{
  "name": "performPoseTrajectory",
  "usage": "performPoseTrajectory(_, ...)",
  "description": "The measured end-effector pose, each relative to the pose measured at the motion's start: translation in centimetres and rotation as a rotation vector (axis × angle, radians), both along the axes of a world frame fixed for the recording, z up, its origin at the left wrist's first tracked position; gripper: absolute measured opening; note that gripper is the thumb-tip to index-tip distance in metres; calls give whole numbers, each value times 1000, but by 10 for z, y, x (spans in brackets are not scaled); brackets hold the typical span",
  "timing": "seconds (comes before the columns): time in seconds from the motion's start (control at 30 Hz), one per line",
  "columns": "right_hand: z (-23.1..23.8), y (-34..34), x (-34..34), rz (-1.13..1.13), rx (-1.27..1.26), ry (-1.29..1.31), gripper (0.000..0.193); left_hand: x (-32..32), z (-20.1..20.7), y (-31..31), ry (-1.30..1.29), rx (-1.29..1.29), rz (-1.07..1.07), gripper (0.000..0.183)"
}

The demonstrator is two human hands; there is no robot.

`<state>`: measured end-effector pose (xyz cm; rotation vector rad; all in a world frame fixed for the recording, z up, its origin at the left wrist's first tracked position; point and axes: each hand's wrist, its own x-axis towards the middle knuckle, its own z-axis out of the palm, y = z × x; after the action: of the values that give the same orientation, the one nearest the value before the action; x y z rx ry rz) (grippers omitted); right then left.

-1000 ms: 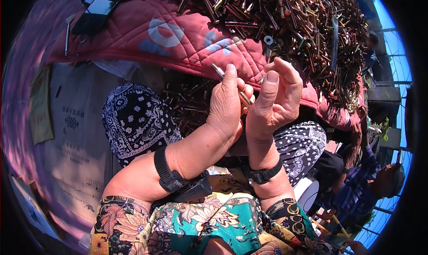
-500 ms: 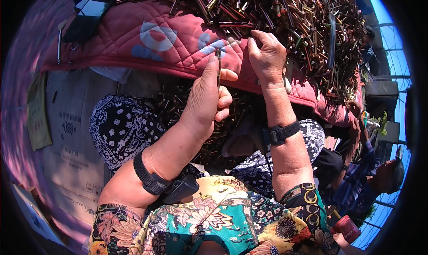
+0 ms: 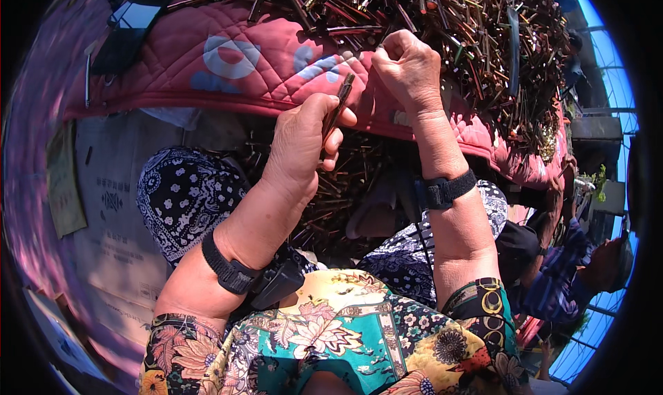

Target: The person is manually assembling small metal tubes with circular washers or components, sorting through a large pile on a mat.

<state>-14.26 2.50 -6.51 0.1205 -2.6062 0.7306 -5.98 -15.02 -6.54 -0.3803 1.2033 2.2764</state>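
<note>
In my left hand [image 3: 298, 141] is a slim dark metal rod with a threaded tip [image 3: 338, 106], gripped between thumb and fingers. The rod leans, its threaded end pointing up and to the right. My right hand [image 3: 413, 69] is closed at the near edge of a big heap of coppery metal rods and tubes [image 3: 483, 56]; whatever its curled fingers may hold is hidden. The heap rests on a red quilted cover [image 3: 276, 84] with pale blue and white shapes. A gap separates the two hands.
More metal pieces [image 3: 331, 201] lie low between my knees, below the cover's edge. Flattened cardboard [image 3: 110, 257] lies at the left, beside a tan cloth strip [image 3: 65, 177]. A dark strap-like piece [image 3: 131, 32] sits at the far left. Another person [image 3: 566, 271] sits at the right.
The rod in my left hand has tipped from upright to leaning right, and that hand has shifted slightly left. My right hand has moved slightly up, its fingers curled tighter.
</note>
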Motion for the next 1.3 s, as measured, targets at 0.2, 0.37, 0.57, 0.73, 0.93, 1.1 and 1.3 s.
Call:
performPoseTrajectory(0.2,16,-2,57,291,-952,-299,10,2,9,8,5,-73,-52,34)
performPoseTrajectory(0.37,20,8,79,351,-1053,-406,18,3,1,8,55,-95,-178,33)
performPoseTrajectory(0.57,20,14,92,450,-1031,-449,18,7,11,13,103,-115,-234,34)
performPoseTrajectory(0.73,19,23,99,496,-1012,-477,16,7,14,13,161,-183,-272,32)
performPoseTrajectory(0.93,10,20,105,474,-1046,-356,15,7,15,14,205,-192,-312,30)
performPoseTrajectory(1.1,14,25,106,475,-950,-370,15,6,6,11,308,-284,-361,30)
performPoseTrajectory(1.3,20,28,113,430,-736,-432,10,5,-3,5,604,-485,-346,29)
